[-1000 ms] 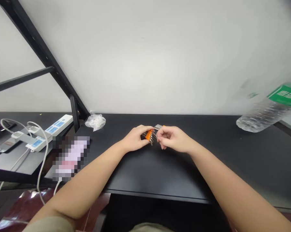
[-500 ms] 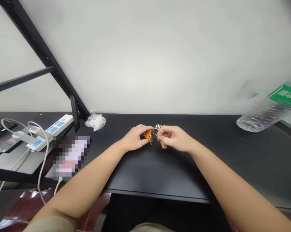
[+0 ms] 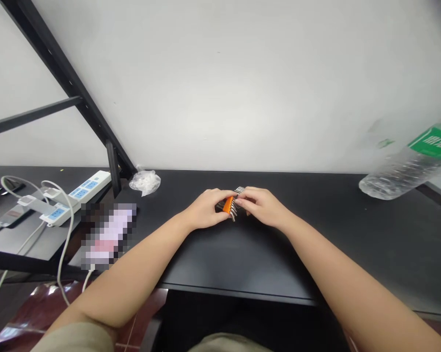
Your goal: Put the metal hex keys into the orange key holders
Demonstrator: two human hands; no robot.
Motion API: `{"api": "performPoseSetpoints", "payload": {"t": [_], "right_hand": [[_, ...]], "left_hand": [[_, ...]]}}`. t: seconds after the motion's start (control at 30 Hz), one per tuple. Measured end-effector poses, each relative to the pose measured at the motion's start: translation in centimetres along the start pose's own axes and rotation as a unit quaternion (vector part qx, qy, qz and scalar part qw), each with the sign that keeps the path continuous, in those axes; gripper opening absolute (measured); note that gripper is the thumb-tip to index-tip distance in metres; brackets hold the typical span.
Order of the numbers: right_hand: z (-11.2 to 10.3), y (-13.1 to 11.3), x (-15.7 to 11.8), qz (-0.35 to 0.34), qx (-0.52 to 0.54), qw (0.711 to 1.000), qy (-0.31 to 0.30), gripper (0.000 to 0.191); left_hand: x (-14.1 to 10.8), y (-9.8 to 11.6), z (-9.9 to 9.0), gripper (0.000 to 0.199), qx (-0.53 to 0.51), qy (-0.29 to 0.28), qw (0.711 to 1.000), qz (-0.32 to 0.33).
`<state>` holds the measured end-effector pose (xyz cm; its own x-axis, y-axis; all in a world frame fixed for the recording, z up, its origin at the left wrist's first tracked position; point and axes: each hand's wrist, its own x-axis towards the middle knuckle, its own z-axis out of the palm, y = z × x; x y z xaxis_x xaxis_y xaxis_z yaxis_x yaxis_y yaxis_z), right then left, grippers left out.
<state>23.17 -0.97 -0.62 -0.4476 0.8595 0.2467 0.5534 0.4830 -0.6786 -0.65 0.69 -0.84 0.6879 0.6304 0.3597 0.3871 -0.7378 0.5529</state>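
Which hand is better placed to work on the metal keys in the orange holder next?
Probably the right hand: it is right beside the metal keys, on the side where their bent ends stick out. The left hand is occupied, gripping the orange holder.
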Motion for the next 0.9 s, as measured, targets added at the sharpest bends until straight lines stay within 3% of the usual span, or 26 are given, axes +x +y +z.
{"api": "performPoseSetpoints", "payload": {"t": [0.13, 0.33, 0.53, 0.67, 0.77, 0.9], "right_hand": [[1.2, 0.8, 0.0, 0.004, -0.116, 0.993, -0.005, 0.018], [3.4, 0.3, -0.3, 0.056, -0.297, 0.95, -0.081, 0.014], [3.5, -0.9, -0.4, 0.075, -0.334, 0.936, -0.082, 0.01], [2.0, -0.6, -0.5, 0.062, -0.204, 0.975, -0.062, 0.007], [0.6, -0.2, -0.5, 0.075, -0.032, 0.996, -0.037, 0.004], [-0.4, -0.3, -0.6, 0.106, 0.21, 0.971, -0.041, 0.004]], "left_hand": [[-0.1, -0.4, 0.1, 0.054, -0.026, 0.047, 0.998, -0.028], [-0.3, -0.9, 0.1, 0.042, -0.011, 0.083, 0.996, -0.032], [-0.3, -1.5, 0.6, 0.041, -0.001, 0.079, 0.997, -0.008], [-0.3, -1.6, 0.4, 0.039, 0.013, 0.076, 0.996, -0.036], [-0.4, -1.6, 0.1, 0.054, -0.006, 0.078, 0.994, -0.071], [-0.3, -1.6, -0.1, 0.068, -0.03, 0.071, 0.994, -0.083]]}}
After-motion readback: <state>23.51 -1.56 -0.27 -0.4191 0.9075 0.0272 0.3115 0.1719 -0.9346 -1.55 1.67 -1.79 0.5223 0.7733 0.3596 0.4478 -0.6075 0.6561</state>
